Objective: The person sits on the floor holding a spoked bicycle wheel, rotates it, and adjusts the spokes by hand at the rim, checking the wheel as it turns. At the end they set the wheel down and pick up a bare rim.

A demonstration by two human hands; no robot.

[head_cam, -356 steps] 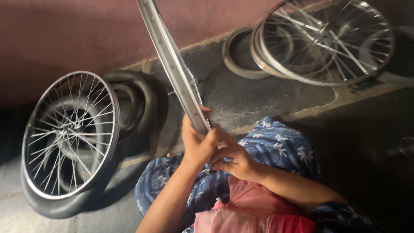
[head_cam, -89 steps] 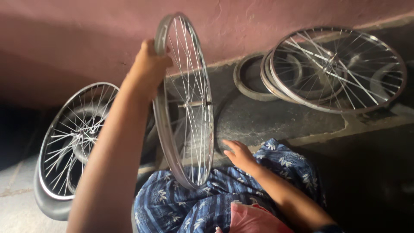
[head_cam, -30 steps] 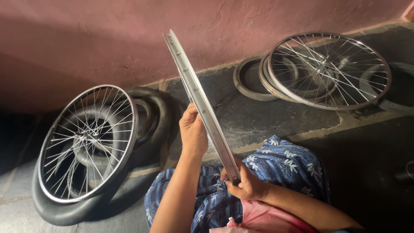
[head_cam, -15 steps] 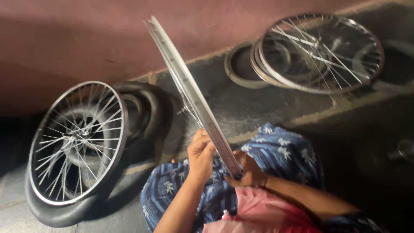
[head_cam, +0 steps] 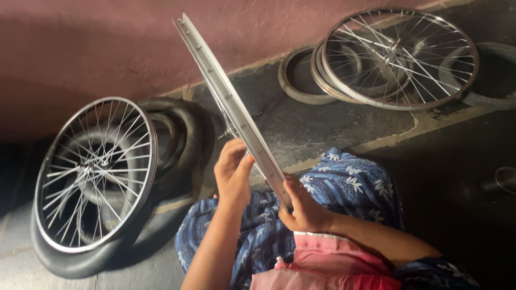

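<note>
I hold a silver bicycle wheel rim (head_cam: 226, 96) upright, edge-on to me, over my lap in blue patterned cloth (head_cam: 344, 182). My left hand (head_cam: 232, 174) grips the rim from its left side, fingers curled against the metal. On the rim's lower end, just right of it, my right hand (head_cam: 303, 207) is closed. The rim's hub and spokes are mostly hidden behind its edge.
A spoked wheel (head_cam: 94, 172) leans on black tyres (head_cam: 172, 145) at the left by the pink wall (head_cam: 107, 43). More spoked wheels (head_cam: 398, 56) and tyres (head_cam: 298, 78) lie at the upper right. Another tyre (head_cam: 492, 72) sits at the far right. The floor is grey concrete.
Three seconds ago the wheel faced me, with my left hand on its top. It is now turned edge-on, and both hands have come down to its lower part.
</note>
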